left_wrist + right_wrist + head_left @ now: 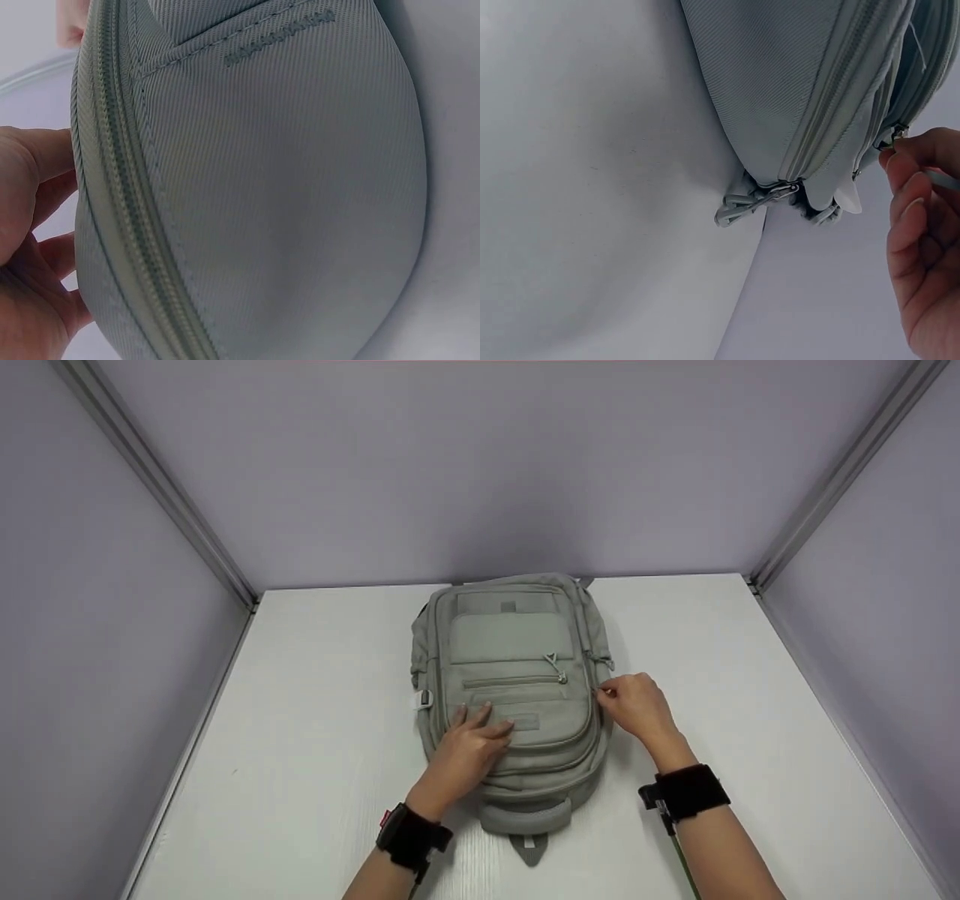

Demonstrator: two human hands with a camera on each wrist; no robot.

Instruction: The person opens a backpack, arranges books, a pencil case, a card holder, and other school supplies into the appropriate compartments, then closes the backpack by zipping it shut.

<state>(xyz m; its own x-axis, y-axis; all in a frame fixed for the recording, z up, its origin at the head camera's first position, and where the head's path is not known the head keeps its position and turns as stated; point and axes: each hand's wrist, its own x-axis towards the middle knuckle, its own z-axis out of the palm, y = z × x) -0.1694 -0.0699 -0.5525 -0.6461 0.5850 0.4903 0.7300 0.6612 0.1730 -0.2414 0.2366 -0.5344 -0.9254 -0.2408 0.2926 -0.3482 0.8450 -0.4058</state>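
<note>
A grey-green backpack [514, 660] lies flat on the white table [315, 735], front pockets up, its carry handle toward me. My left hand [472, 739] rests flat on the lower front pocket with fingers spread; in the left wrist view the left hand [30, 247] lies against the backpack fabric [277, 195] beside a zipper track. My right hand [634, 705] is at the bag's right side and pinches a zipper pull [891, 136] between thumb and curled fingers [919, 217]. Another zipper pull with a cord [750, 204] hangs lower on the same side.
Pale purple walls with metal corner rails enclose the table on three sides. A front-pocket zipper pull [556, 667] lies on the bag. Black wrist straps [684, 791] sit on both forearms. Bare tabletop lies left and right of the bag.
</note>
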